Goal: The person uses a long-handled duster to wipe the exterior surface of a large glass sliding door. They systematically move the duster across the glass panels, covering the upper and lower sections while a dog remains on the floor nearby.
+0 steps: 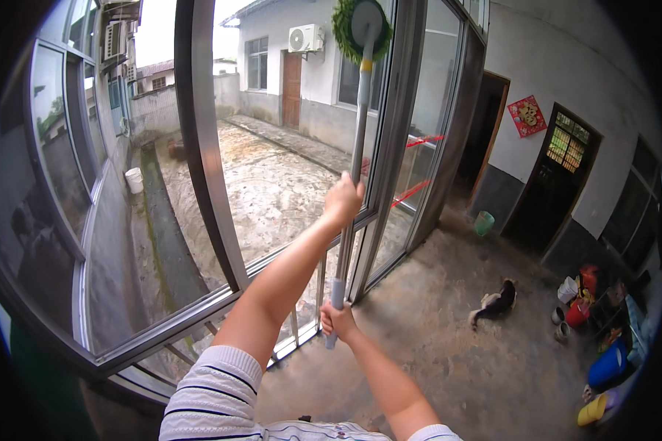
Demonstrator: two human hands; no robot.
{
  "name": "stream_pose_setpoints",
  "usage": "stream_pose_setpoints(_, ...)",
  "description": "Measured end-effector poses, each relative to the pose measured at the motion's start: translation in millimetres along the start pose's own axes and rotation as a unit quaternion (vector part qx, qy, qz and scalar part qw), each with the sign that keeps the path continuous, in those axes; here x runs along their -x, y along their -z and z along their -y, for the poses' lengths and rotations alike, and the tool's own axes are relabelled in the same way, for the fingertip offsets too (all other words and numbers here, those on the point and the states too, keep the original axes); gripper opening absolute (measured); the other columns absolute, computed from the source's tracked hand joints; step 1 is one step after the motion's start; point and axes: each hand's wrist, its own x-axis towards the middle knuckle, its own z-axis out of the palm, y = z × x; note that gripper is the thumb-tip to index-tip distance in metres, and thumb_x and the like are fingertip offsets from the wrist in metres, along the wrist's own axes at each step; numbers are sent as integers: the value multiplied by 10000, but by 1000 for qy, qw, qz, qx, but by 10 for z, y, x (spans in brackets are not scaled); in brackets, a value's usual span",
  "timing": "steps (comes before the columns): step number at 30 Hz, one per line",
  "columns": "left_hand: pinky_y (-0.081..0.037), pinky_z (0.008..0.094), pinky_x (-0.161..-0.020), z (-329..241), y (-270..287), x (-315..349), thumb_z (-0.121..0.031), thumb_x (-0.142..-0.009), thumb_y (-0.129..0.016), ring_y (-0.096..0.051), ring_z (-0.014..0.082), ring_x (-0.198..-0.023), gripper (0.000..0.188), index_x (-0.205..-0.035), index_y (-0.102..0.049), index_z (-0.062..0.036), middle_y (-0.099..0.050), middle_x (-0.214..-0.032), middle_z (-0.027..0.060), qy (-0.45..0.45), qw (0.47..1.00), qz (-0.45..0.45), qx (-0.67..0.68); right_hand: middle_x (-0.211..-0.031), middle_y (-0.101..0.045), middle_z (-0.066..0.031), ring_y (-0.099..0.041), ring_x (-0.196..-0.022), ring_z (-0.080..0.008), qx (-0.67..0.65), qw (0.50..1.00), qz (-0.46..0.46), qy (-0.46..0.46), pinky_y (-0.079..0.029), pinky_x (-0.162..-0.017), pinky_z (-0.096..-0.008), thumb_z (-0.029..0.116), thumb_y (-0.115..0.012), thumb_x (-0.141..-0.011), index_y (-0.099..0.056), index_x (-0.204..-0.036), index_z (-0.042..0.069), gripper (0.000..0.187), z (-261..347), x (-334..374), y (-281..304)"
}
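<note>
**Both hands on a long-handled window brush**

Nearest the camera, a striped sleeve (213, 397) covers the person's left upper arm, and both bare forearms rise from the lower edge. The right hand (337, 320) is clenched around the bottom end of a grey pole (349, 220), just under its darker grip section. Higher along the same pole, the left hand (343, 200) is wrapped tight around the shaft with the arm stretched well out. The pole runs steeply upward, tilted slightly right, to a round brush head (362, 28) with a green fringe, which sits against the upper part of the window glass (287, 132) near the top of the frame.

The window frame (206, 162) is grey metal, with one thick upright to the left of the arms and others just right of the pole. Below the arms lies a bare concrete floor (434, 338). On it, to the right, a small black-and-white animal (495, 301) lies stretched out. Further right, beside the wall, stand coloured containers, among them a blue bucket (607, 364) and a yellow one (593, 410). A green bucket (483, 222) stands near a dark doorway (548, 184). Through the glass a wet courtyard (272, 184) leads to a white building (301, 66).
</note>
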Motion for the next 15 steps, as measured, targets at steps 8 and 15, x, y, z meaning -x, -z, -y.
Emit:
stream_pose_setpoints(8, -497, 456, -625, 707, -440, 1768, -324, -925, -516, -645, 366, -653, 352, -1027, -424, 0, -635, -776, 245, 105, 967, 131, 189, -475, -478, -47, -449, -347, -149, 136, 986, -91, -12, -357, -342, -307, 71, -603, -801, -497, -661, 52, 176, -1600, 693, 1051)
stream_pose_setpoints(15, -489, 377, -502, 318, 400, 1189, -350, -946, -500, -624, 249, -499, 341, -930, -430, -17, -585, -580, 114, 58, 975, -21, 214, -471, -479, -33, -453, -337, -131, 254, 958, -51, 125, -342, -325, -287, 48, -616, -807, -496, -648, 38, 200, -791, 234, 630)
